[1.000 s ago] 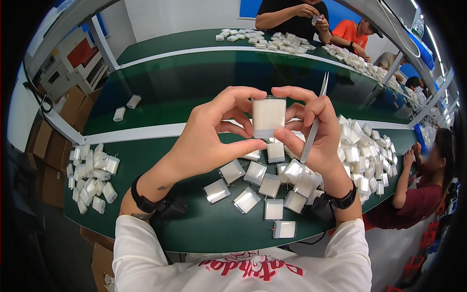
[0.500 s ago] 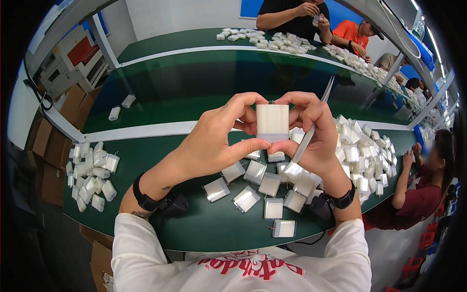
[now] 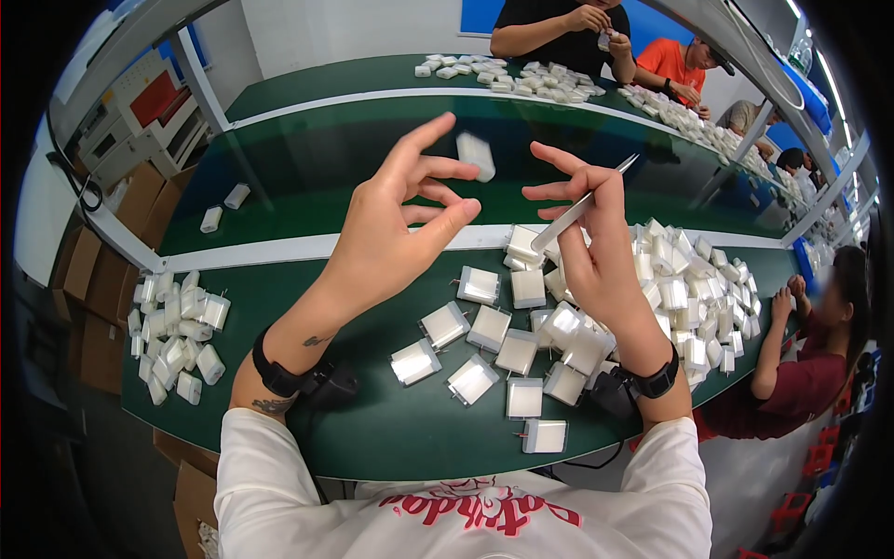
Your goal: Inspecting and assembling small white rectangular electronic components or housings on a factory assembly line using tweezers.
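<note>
Just beyond the fingertips of my left hand (image 3: 400,200) is a small white block in a clear case (image 3: 476,156), blurred by motion. The fingers of that hand are spread and hold nothing; whether the block touches the dark green surface behind it I cannot tell. My right hand (image 3: 591,224) grips metal tweezers (image 3: 582,207), tips pointing up and to the right, its other fingers stretched toward the left hand. Below both hands, loose white blocks (image 3: 517,352) lie on the green table, some with thin metal pins sticking out.
A large heap of blocks (image 3: 684,289) is at the right, a smaller pile (image 3: 177,326) at the left. Two blocks (image 3: 225,207) lie on the far left of the dark surface. A white rail (image 3: 279,253) crosses ahead. Co-workers (image 3: 559,37) handle similar pieces across and at right.
Both hands held a block between them; they have parted and the left hand has let go. A blurred block is now farther forward. The tweezers stay in the right hand.
</note>
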### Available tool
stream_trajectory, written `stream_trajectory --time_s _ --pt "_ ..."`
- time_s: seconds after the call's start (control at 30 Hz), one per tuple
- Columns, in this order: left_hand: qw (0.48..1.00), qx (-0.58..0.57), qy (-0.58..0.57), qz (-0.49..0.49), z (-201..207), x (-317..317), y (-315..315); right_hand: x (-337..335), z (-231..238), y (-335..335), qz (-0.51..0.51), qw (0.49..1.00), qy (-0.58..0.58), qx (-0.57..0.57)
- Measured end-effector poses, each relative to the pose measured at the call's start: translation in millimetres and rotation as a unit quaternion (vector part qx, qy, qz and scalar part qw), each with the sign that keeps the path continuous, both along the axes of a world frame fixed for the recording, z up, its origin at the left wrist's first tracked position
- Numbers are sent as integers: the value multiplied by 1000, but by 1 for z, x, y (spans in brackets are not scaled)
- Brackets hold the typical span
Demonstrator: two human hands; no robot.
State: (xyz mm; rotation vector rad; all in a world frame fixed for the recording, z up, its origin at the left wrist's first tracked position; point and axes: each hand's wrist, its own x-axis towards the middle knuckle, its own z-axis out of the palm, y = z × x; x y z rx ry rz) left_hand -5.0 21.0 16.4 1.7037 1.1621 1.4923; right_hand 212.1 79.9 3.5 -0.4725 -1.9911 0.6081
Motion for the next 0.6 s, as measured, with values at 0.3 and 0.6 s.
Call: stream_trajectory --time_s 0.3,0.6 --pt "977 117 164 -63 1 7 -15 -4 1 -6 18 999 -26 -11" --pt "965 144 215 -40 -1 9 -14 -5 -1 -5 42 999 -14 6"
